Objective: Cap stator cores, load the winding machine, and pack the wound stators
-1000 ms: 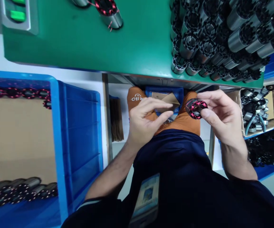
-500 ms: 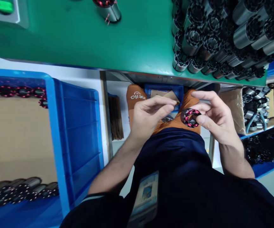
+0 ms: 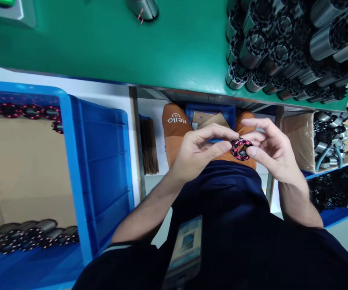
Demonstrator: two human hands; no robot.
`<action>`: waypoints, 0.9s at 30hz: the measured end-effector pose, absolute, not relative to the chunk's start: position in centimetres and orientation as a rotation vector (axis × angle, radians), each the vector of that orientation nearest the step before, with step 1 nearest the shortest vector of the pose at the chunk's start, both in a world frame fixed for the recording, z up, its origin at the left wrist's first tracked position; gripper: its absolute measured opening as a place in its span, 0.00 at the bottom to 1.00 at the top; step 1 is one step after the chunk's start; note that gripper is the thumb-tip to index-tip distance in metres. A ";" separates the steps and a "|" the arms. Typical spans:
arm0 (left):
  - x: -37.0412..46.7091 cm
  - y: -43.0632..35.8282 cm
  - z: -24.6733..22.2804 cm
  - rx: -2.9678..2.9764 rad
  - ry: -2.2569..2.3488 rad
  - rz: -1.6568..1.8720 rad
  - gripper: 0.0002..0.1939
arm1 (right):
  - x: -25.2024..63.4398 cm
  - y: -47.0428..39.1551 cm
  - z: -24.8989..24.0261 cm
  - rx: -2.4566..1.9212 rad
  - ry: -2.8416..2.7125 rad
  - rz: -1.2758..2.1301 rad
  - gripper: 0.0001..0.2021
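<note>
Over my lap, a wound motor stator (image 3: 240, 156) shows its ring end with red windings. My right hand (image 3: 272, 149) grips its right side between thumb and fingers, index finger raised. At its left edge my left hand (image 3: 202, 149) closes thumb and fingertips on the rim; whether a fine wire lies between them is too small to see. Another stator (image 3: 146, 9) with red wire ends poking out lies on the green bench top (image 3: 107, 52), cut off by the upper edge of the view.
Stacked unwound stator cores (image 3: 255, 48) fill the bench's right side. To the left, a blue crate (image 3: 101, 157) holds wound stators (image 3: 31, 233) on cardboard. On the right stand a carton (image 3: 299, 141) of metal parts and a blue bin (image 3: 347, 209) of black pieces.
My left hand has moved right to meet the stator's left edge. My right hand keeps its hold, and the stator's ring end now faces the camera more. The view has shifted slightly.
</note>
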State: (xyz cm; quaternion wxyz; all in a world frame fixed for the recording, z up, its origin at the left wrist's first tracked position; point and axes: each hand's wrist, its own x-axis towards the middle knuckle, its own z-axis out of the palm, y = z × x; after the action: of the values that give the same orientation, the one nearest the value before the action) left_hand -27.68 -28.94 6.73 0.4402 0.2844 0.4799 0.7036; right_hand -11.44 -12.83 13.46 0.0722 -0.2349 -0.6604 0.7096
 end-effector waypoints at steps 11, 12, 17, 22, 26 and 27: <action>-27.8 -29.1 4.4 0.722 1.261 1.643 0.15 | -11.0 -12.7 12.4 -0.640 -1.905 2.183 0.28; -27.8 -29.4 3.7 0.706 1.301 1.588 0.18 | -11.0 -12.6 12.6 -0.665 -1.896 2.169 0.28; -28.7 -30.7 4.0 0.863 1.537 1.700 0.24 | -10.8 -12.5 13.3 -0.748 -1.946 2.069 0.27; -28.4 -30.0 8.4 1.472 1.667 1.721 0.47 | -11.3 -13.0 13.0 -0.714 -2.013 2.072 0.29; -27.3 -29.5 9.2 1.481 1.806 1.732 0.36 | -11.5 -12.9 13.1 -0.625 -2.088 2.042 0.30; -27.1 -29.6 9.2 1.476 1.837 1.731 0.35 | -11.5 -12.8 13.2 -0.598 -2.129 1.971 0.30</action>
State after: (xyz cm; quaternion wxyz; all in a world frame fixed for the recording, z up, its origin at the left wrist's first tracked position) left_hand -27.09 -29.55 9.19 0.1088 0.5017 0.6246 0.5884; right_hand -11.53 -12.80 13.17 0.0896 -0.2009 -0.7158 0.6628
